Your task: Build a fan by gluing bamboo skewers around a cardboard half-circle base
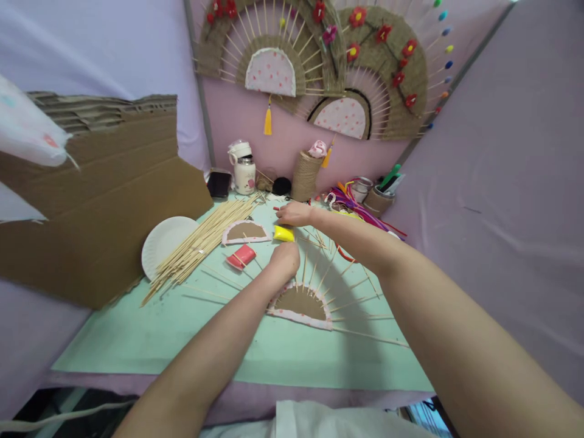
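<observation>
A half-round cardboard fan piece [302, 303] with thin wooden sticks fanning out of it lies on the green mat [191, 340]. My left hand [283, 261] rests closed on its upper left edge, by the sticks. My right hand [294, 213] reaches further back, fingers curled, just above a yellow packet [283, 233]; a small red piece shows at its fingertips. A red packet [241, 256] and a second half-round cardboard piece [246, 232] lie to the left.
A bundle of wooden skewers [201, 243] lies beside a white paper plate [160, 243]. Cardboard sheets [91, 194] lean at left. At the back stand a white bottle [243, 170], a twine-wrapped jar [305, 175], coloured pipe cleaners [360, 210] and a pen pot [381, 196]. Finished fans [319, 61] hang on the wall.
</observation>
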A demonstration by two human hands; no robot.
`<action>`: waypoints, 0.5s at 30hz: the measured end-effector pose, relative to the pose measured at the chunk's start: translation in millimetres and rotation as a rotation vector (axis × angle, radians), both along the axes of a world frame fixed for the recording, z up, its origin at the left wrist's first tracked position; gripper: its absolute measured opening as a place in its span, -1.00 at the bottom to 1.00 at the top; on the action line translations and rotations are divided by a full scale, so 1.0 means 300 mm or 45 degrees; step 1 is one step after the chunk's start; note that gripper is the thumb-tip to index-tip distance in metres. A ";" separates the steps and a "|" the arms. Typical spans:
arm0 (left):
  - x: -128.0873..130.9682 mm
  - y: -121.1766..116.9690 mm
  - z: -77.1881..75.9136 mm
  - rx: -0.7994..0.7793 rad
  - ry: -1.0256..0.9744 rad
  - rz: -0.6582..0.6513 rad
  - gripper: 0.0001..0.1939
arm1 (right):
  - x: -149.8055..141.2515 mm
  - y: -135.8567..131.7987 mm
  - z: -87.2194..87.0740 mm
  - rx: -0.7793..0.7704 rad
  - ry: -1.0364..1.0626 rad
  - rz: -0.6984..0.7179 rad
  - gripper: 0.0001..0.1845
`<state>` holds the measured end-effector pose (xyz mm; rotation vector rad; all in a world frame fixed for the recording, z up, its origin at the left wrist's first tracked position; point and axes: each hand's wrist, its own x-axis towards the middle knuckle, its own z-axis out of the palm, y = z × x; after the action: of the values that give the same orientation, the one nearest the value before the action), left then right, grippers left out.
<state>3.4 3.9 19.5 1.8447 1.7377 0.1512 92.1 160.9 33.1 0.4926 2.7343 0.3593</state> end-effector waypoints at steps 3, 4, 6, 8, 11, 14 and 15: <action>0.001 -0.002 0.007 0.022 0.087 -0.044 -0.72 | 0.003 0.011 0.004 0.034 -0.045 0.023 -0.73; 0.001 -0.004 0.010 0.029 0.111 -0.059 -0.71 | 0.004 0.016 0.004 0.046 -0.059 0.018 -0.73; 0.001 -0.006 0.016 0.038 0.149 -0.086 -0.69 | 0.005 0.026 0.004 0.069 -0.085 -0.009 -0.74; 0.000 -0.009 0.022 0.041 0.177 -0.104 -0.68 | 0.006 0.033 0.001 0.089 -0.107 -0.051 -0.76; -0.001 -0.012 0.026 0.040 0.200 -0.123 -0.69 | 0.009 0.036 -0.007 0.109 -0.122 -0.116 -0.75; -0.001 -0.013 0.023 0.041 0.210 -0.140 -0.70 | 0.016 0.035 -0.013 0.123 -0.125 -0.170 -0.73; -0.001 -0.012 0.022 0.044 0.210 -0.145 -0.69 | 0.021 0.035 -0.014 0.130 -0.124 -0.187 -0.72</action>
<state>3.0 0.3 26.0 2.0251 1.7427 -0.0174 98.3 171.4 29.0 0.6806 2.5772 0.4737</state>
